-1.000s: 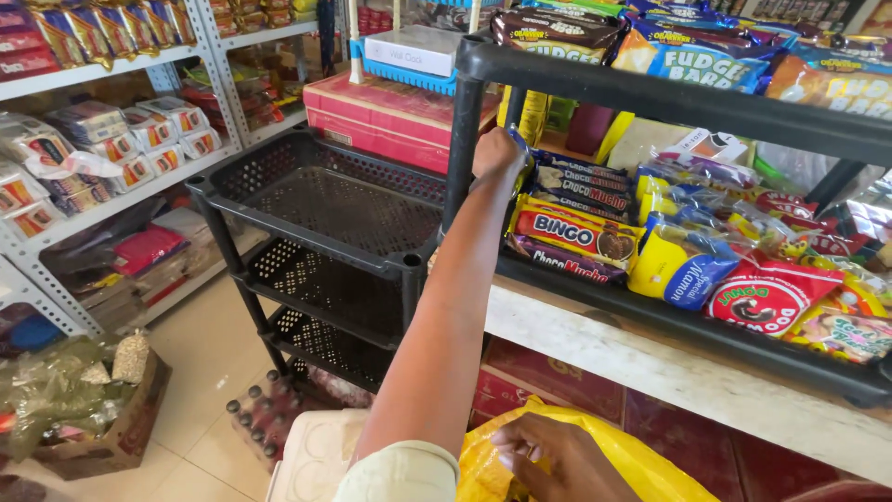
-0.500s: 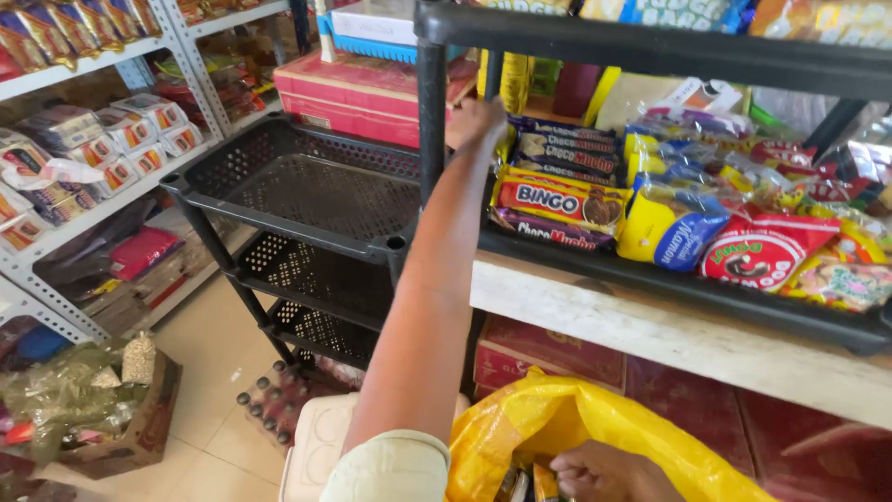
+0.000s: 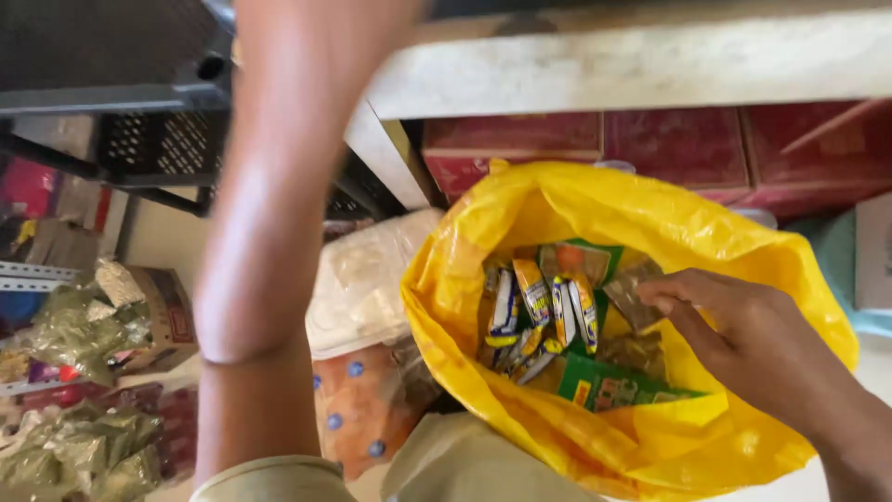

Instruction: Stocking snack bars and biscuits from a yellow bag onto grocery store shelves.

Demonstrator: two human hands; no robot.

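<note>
An open yellow plastic bag (image 3: 576, 200) sits low in front of me. It holds several small blue-and-yellow snack packets (image 3: 544, 311), a brown packet (image 3: 636, 296) and a green packet (image 3: 604, 386). My right hand (image 3: 743, 344) reaches into the bag's mouth from the right. Its fingers are stretched out, with the tips at the brown packet and nothing closed in them. My left forearm (image 3: 279, 204) rises straight up past the top edge, so my left hand is out of sight.
A black plastic rack (image 3: 158, 139) stands at the upper left beside a pale shelf ledge (image 3: 632, 65), with red boxes (image 3: 678, 144) beneath the ledge. A white sack (image 3: 362, 279) and an orange dotted pack (image 3: 367, 409) lie left of the bag. A cardboard box (image 3: 167, 307) of green bags sits far left.
The view has tipped down from the shelves to the bag. My left hand, earlier at the black rack's post, has left the frame. My right hand has come into the bag's opening.
</note>
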